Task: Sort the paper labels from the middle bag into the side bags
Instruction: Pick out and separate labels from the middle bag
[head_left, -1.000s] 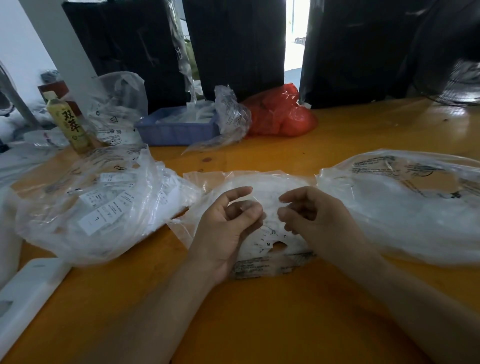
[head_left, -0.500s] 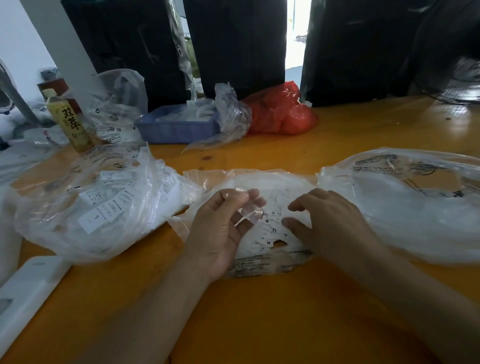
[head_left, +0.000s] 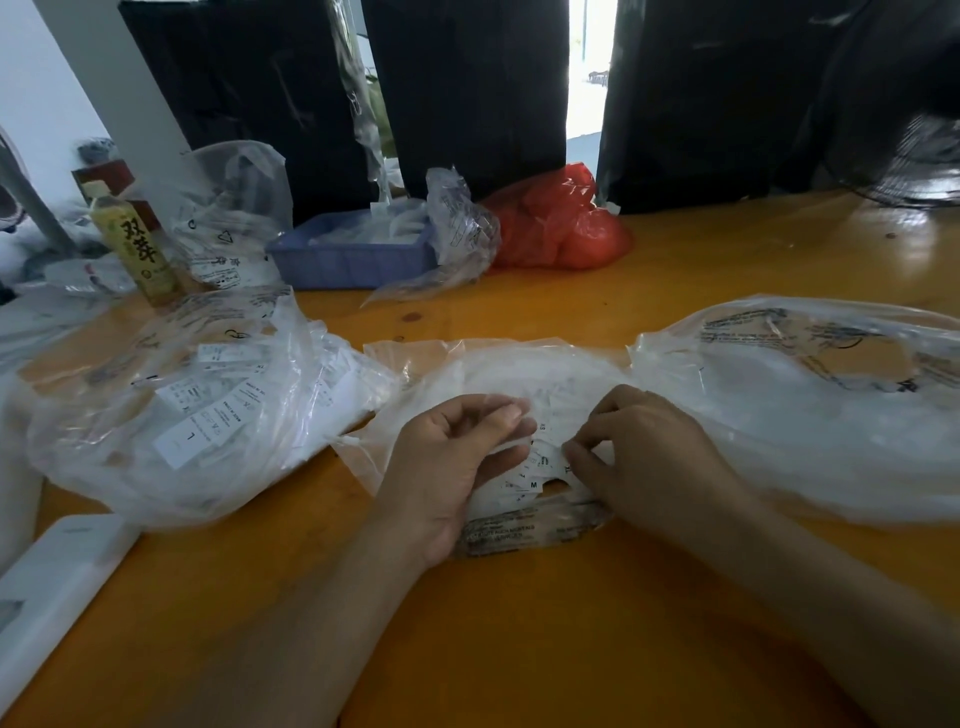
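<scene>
Step in hand: picking, judged from both hands working at the middle bag (head_left: 498, 374) in the lower centre of the frame. Labels (head_left: 535, 467) lie loose at its mouth, several with size letters up (an M is readable).

Right hand (head_left: 644, 452): fingers curled, fingertips (head_left: 574, 451) pinching one label at its edge. Left hand (head_left: 457, 457): grip half closed, thumb and fingers holding a fold of the clear film, apparently keeping the mouth spread; whether it also holds a label I cannot tell.

Left bag (head_left: 171, 405) at mid left already holds many labels, one marked L. Right bag (head_left: 810, 410) at mid right looks filled too, contents blurred. All three rest on the counter (head_left: 571, 623).

Next move, as I judge it: read the pinched label's letter, lift it clear without dragging neighbours, and carry it to the matching side bag.
</scene>
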